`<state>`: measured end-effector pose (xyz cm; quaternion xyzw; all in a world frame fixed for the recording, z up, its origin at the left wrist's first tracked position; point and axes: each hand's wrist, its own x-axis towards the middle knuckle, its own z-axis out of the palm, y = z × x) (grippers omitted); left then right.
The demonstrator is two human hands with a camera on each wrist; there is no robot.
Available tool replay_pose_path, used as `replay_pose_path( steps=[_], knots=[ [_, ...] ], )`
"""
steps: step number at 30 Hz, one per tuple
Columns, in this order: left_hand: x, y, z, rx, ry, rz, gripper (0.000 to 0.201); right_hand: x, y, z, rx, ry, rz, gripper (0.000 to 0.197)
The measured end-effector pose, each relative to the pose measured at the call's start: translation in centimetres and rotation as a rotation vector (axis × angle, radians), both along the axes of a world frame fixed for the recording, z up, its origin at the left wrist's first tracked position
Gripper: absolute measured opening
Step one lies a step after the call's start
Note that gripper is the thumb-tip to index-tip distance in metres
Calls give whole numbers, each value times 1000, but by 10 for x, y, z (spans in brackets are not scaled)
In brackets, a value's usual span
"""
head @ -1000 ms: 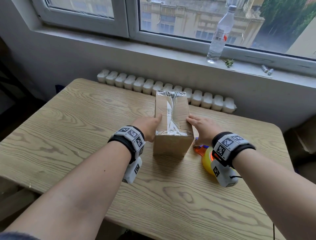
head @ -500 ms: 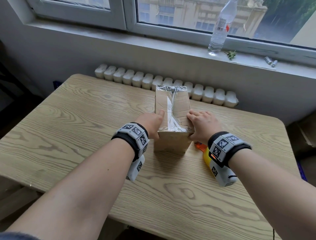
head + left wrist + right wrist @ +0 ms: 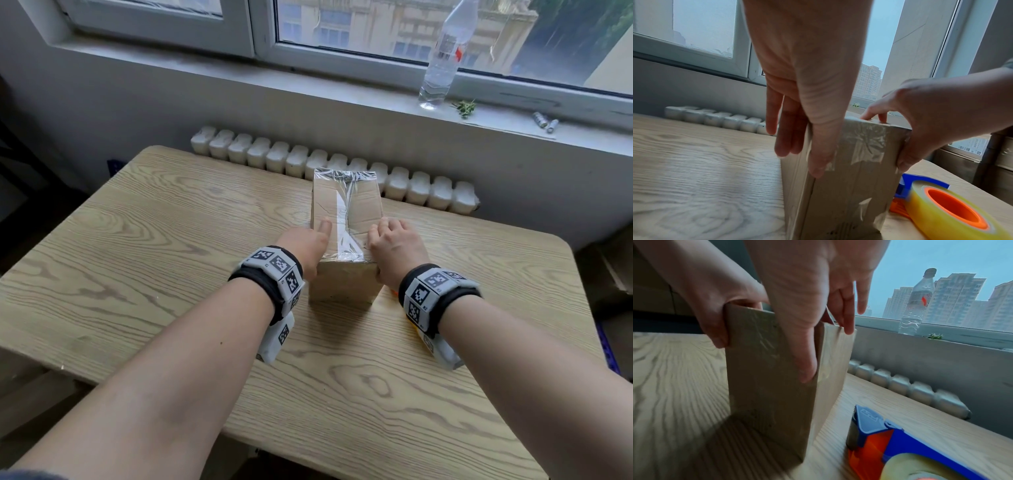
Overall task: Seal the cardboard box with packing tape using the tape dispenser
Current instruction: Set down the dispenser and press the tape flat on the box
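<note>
A tall cardboard box (image 3: 359, 209) stands mid-table with clear tape (image 3: 343, 236) along its top seam and over both ends. My left hand (image 3: 308, 246) lies against its near left corner, with straight fingers (image 3: 783, 142) flat on the left side and the thumb pressed on the taped near face. My right hand (image 3: 387, 243) clasps the near right corner, bent fingers (image 3: 873, 116) on top and the thumb down the near face. The blue and orange tape dispenser (image 3: 941, 209) lies on the table right of the box, mostly hidden under my right wrist in the head view.
The wooden table (image 3: 154, 246) stands against a wall with a white radiator (image 3: 274, 156) behind it. On the windowsill above stand a clear water bottle (image 3: 443, 58) and small batteries (image 3: 544, 121). Cardboard pieces (image 3: 616, 263) lean past the table's right edge.
Both hands slid from the box's sides toward its near end. The thumbs now lie on the near face, and the right fingers have come up onto the top.
</note>
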<state>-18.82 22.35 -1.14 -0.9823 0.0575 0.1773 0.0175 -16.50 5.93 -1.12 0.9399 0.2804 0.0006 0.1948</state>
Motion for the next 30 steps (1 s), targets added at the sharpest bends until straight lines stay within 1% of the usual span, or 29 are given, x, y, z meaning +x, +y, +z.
replay_pose_path(
  steps=[2,4,5,6,8,9,12,14,16,18,19,21,22,23,24,25,26,28,30],
  knots=[
    [1,1,0,-18,23,7,101,3,2,2,51,56,-30,31],
    [1,3,4,-56,65,23,101,7,0,8,156,151,-67,29],
    [3,5,7,-80,81,32,97,10,-2,11,206,207,-83,30],
    [5,6,10,-102,85,39,87,12,-5,15,251,270,-102,32],
    [8,8,17,-135,50,51,63,14,-10,19,365,376,-164,40],
    [8,10,19,-148,13,63,55,15,-12,18,446,405,-204,42],
    [9,13,17,-205,-96,139,47,12,-9,17,673,424,-318,42],
    [10,18,13,-260,-109,186,45,11,-1,18,771,434,-397,53],
    [13,23,9,-307,-98,209,44,15,5,19,778,432,-467,64],
    [18,27,10,-322,-108,220,43,23,8,18,718,417,-508,66],
    [21,28,11,-333,-113,227,44,27,9,18,698,404,-525,64],
    [27,29,11,-371,-106,231,56,33,12,14,724,411,-564,64],
    [30,29,10,-389,-98,225,63,33,14,11,773,439,-579,69],
    [33,29,10,-396,-87,209,70,33,16,9,827,473,-592,79],
    [37,29,9,-387,-72,185,77,32,18,7,868,503,-603,90],
    [40,29,8,-368,-53,163,83,32,19,6,885,515,-625,96],
    [43,30,6,-347,-38,148,89,33,19,4,887,503,-653,95],
    [53,32,3,-318,-26,139,100,40,18,2,841,469,-704,76],
    [65,34,1,-287,-21,122,113,47,18,3,766,477,-761,59]
  ],
)
